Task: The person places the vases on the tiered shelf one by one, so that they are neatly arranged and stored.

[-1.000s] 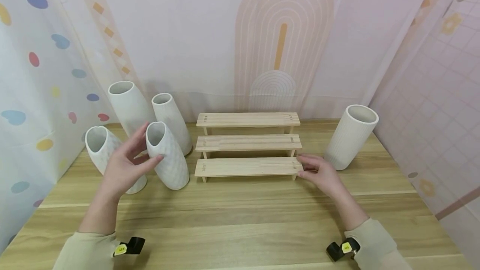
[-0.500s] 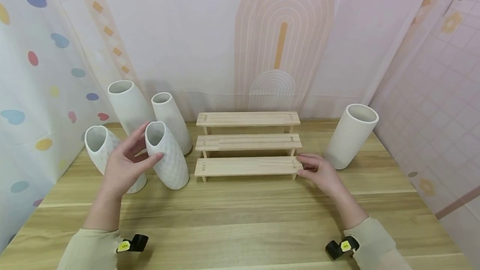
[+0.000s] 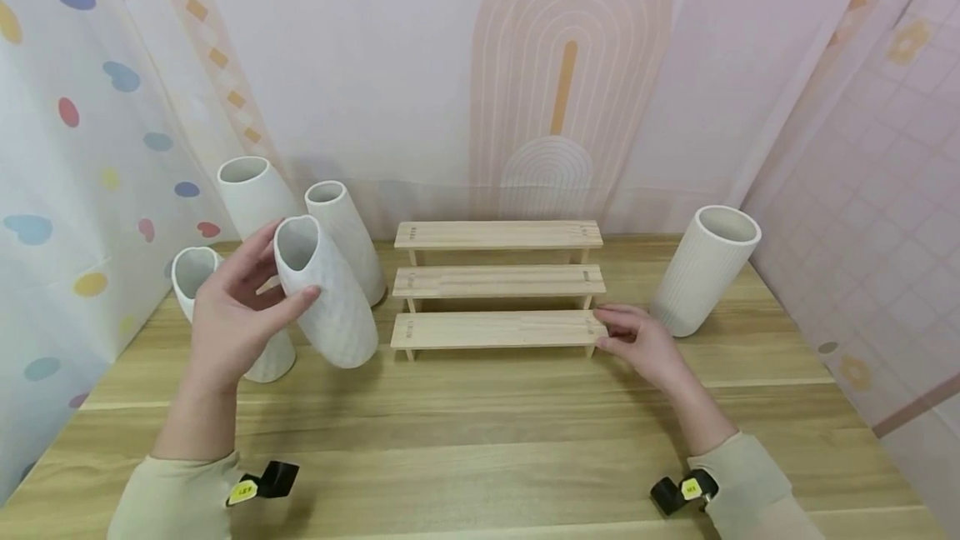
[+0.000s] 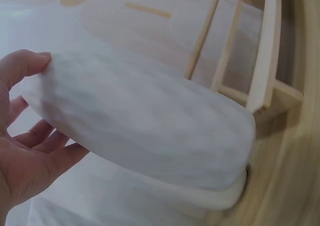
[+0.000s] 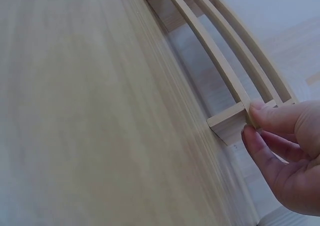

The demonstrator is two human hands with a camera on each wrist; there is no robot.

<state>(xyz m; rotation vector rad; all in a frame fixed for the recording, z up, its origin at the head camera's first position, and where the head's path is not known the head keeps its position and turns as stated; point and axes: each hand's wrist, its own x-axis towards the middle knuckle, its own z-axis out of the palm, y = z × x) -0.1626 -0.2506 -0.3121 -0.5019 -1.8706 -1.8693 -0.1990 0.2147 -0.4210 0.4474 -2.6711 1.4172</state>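
My left hand (image 3: 238, 315) grips a white dimpled vase (image 3: 333, 307) near its rim, thumb on the near side and fingers behind. In the head view the vase tilts, its base looking lifted off the table; the left wrist view shows the dimpled vase (image 4: 150, 121) filling the middle. At the right end of a three-tier wooden stand (image 3: 498, 330), my right hand (image 3: 647, 348) pinches the lowest shelf's end. Thumb and fingertip of the right hand (image 5: 290, 156) meet at the shelf edge (image 5: 220, 61) in the right wrist view.
Behind and left of the held vase stand a tall white vase (image 3: 253, 190), a slim white vase (image 3: 348, 240) and another dimpled vase (image 3: 272, 359), partly hidden by the left hand. A ribbed white vase (image 3: 705, 273) stands right of the stand. Patterned curtains (image 3: 375, 65) hang behind the table (image 3: 450, 457).
My left hand has raised the dimpled vase slightly and tipped its top leftward; before, its base stood on the table. The right hand keeps its place at the stand.
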